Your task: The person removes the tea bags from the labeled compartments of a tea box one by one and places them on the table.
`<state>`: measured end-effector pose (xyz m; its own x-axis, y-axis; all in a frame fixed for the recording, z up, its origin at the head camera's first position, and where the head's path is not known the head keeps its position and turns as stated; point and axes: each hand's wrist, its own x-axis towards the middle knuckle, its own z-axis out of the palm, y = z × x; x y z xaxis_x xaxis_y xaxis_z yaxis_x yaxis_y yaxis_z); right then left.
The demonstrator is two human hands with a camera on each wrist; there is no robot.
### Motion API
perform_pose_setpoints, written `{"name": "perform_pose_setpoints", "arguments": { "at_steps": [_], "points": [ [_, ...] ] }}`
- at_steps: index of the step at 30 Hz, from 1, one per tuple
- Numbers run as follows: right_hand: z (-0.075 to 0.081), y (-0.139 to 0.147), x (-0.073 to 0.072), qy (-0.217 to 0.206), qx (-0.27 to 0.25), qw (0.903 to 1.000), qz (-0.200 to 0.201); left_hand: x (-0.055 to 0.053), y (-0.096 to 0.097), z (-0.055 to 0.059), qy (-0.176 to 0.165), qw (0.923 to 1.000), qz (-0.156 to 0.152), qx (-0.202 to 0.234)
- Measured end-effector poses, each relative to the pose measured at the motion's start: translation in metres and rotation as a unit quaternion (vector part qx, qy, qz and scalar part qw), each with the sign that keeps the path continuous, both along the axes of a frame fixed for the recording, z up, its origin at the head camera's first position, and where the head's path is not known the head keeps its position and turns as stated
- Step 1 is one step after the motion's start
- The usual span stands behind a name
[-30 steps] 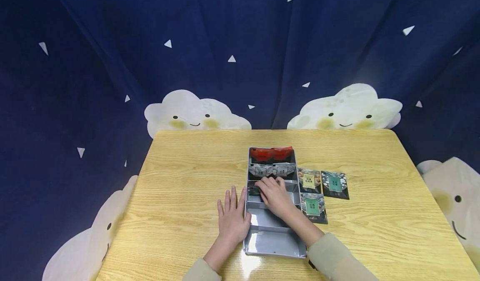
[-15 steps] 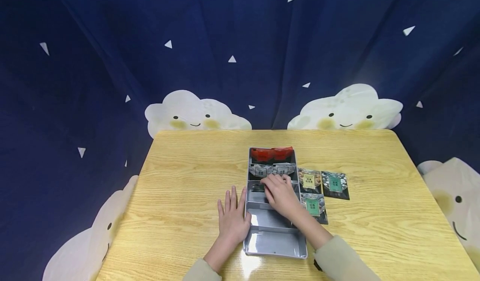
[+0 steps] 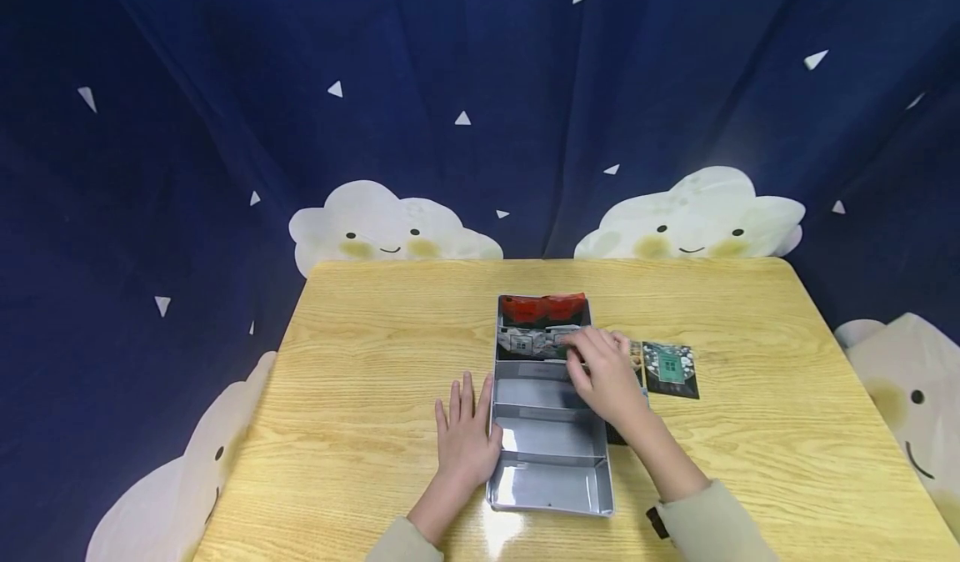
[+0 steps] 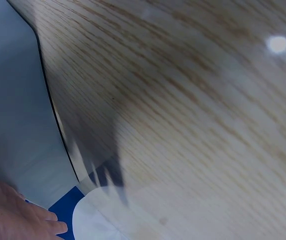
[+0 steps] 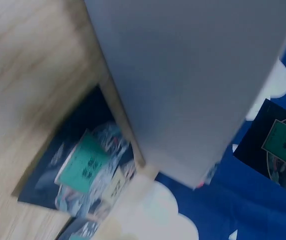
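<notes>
A long grey divided box [image 3: 551, 435] stands upright on the wooden table. My left hand [image 3: 467, 447] lies with straight, spread fingers beside its left wall, the thumb right at the wall. In the left wrist view, part of this hand shows next to the box side. My right hand [image 3: 606, 378] is over the box's right rim and pinches a dark sachet with a green label [image 5: 285, 149], a fingertip at its edge in the right wrist view. Red sachets [image 3: 522, 309] stand in the far compartment, and silver-grey sachets [image 3: 519, 343] in the one before it.
Right of the box lies a dark sachet with a green label and white flowers [image 3: 671, 370]. Closer to the box wall, another green-labelled sachet [image 5: 85, 162] and a yellow-labelled one [image 3: 637, 358] are partly covered by my right hand in the head view. A dark blue curtain [image 3: 465, 62] hangs behind the table.
My right hand has come up and to the right from the third compartment to the right rim. The dark sachet seen there is out of that compartment. My left hand stays put.
</notes>
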<state>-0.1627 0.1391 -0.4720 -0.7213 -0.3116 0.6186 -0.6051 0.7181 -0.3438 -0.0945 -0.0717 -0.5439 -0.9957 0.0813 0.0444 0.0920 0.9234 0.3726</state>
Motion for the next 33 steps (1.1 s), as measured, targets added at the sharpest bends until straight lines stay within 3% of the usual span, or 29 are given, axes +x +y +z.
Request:
{"name": "perform_pose_setpoints", "arguments": {
  "at_steps": [7, 15, 25, 33],
  "points": [
    [0.001, 0.032, -0.003, -0.014, -0.04, 0.9976, -0.055, -0.001, 0.0, -0.001, -0.009, 1.0, 0.0, -0.005],
    [-0.007, 0.072, 0.002, -0.043, -0.058, 0.9897, -0.124, 0.0, 0.0, -0.001, -0.018, 0.9998, 0.0, -0.005],
    [-0.037, 0.115, 0.015, -0.065, -0.049, 0.98, -0.181, -0.001, -0.001, -0.001, -0.011, 0.9999, -0.001, -0.007],
    [-0.054, 0.136, 0.03, -0.127, -0.02, 0.9701, -0.206, -0.001, 0.0, -0.001, -0.011, 0.9998, -0.002, -0.016]
  ]
}}
